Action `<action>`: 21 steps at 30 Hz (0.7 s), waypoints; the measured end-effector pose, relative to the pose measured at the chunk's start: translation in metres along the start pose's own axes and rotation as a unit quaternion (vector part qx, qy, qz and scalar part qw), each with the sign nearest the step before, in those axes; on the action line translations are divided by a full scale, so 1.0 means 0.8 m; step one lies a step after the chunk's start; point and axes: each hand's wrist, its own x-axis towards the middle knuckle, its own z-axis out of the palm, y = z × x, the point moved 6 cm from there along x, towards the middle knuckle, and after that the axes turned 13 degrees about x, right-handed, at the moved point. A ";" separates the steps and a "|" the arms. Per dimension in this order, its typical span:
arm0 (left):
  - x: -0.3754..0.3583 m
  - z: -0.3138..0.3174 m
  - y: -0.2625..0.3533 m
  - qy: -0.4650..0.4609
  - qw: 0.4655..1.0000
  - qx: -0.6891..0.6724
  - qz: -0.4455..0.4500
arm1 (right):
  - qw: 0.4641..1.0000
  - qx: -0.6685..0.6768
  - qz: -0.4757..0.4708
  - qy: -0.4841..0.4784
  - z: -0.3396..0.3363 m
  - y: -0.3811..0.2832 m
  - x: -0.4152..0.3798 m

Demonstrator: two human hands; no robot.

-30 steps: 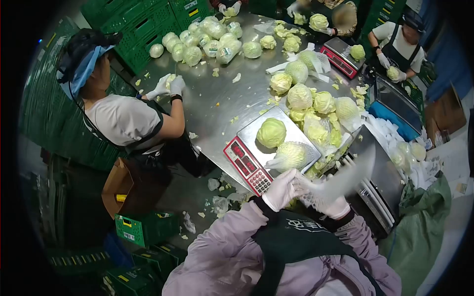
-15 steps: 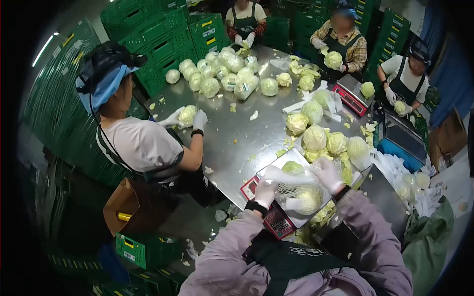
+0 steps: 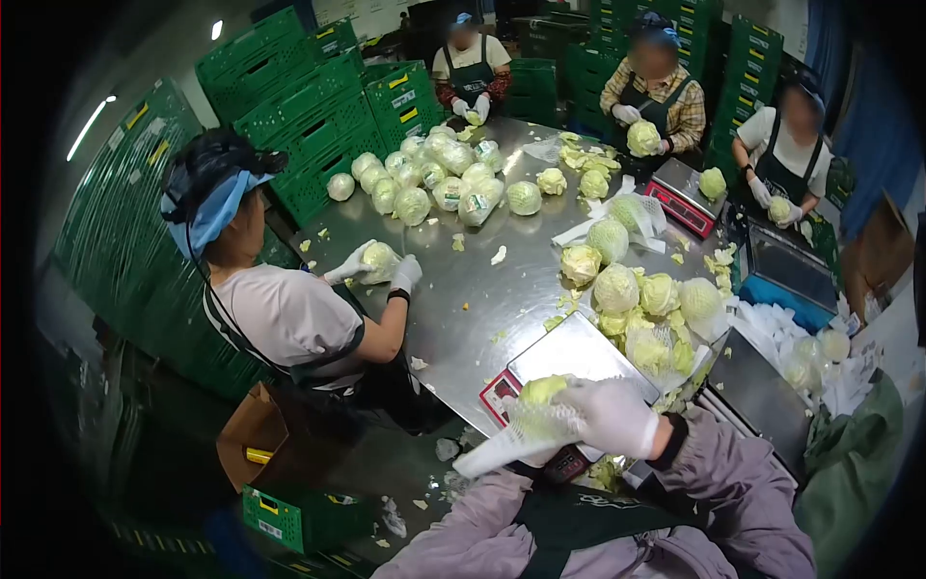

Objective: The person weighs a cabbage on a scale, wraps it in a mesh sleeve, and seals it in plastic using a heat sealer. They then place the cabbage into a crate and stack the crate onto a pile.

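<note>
In front of my chest a pale green cabbage (image 3: 542, 390) sits partly inside a white foam net sleeve (image 3: 526, 429), whose loose end hangs toward the lower left. My right hand (image 3: 617, 417), in a white glove, is closed over the sleeve and the cabbage's right side. Beneath them is my left hand (image 3: 542, 457), mostly covered by the netting, its fingers hidden. Just beyond my hands lies a digital scale (image 3: 579, 349) with a red frame, its metal plate bare where it shows. A netted cabbage (image 3: 648, 349) rests right of the scale.
Loose and netted cabbages (image 3: 615, 288) line the steel table (image 3: 444, 289) to the right; wrapped ones (image 3: 449, 154) pile at the back. A co-worker (image 3: 280, 299) stands at left with a cabbage; several others work across the table. Another red scale (image 3: 683, 198) stands back right. Leaf scraps are scattered around.
The netted cabbage has come off the scale toward me, and its plate now shows. My right hand has moved down and left onto the cabbage; my left hand has gone underneath.
</note>
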 end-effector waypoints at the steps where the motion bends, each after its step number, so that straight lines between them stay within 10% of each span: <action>1: -0.018 -0.001 0.002 -0.030 0.982 -0.183 0.020 | 0.999 0.027 -0.036 0.025 -0.008 -0.013 -0.014; 6: -0.043 -0.007 0.076 -0.174 0.797 -0.577 -0.043 | 0.967 0.244 0.042 0.051 -0.051 -0.028 -0.068; 8: -0.064 0.005 0.089 -0.107 0.302 -0.922 -0.218 | 0.862 0.461 0.127 0.168 -0.057 -0.006 -0.096; 12: -0.018 -0.048 0.105 -0.057 0.225 -0.956 0.180 | 0.730 0.596 0.226 0.246 -0.016 0.096 -0.132; 14: -0.016 -0.003 0.070 -0.083 0.333 -0.939 0.020 | 0.772 0.536 0.235 0.246 0.022 0.125 -0.160; 16: 0.004 -0.031 0.095 -0.056 0.393 -0.917 0.036 | 0.568 0.784 0.180 0.172 0.043 0.091 -0.175; 17: 0.017 -0.040 0.107 -0.025 0.467 -0.875 0.121 | 0.582 0.793 0.105 0.142 0.027 0.066 -0.181; 18: 0.027 -0.048 0.124 -0.026 0.468 -0.876 0.116 | 0.488 0.852 0.080 0.171 0.030 0.066 -0.191; 20: 0.043 -0.057 0.163 -0.064 0.782 -0.610 0.107 | 0.516 0.833 0.052 0.192 0.026 0.081 -0.212; 21: 0.053 -0.058 0.165 -0.071 0.783 -0.609 0.106 | 0.520 0.829 0.064 0.195 0.027 0.091 -0.223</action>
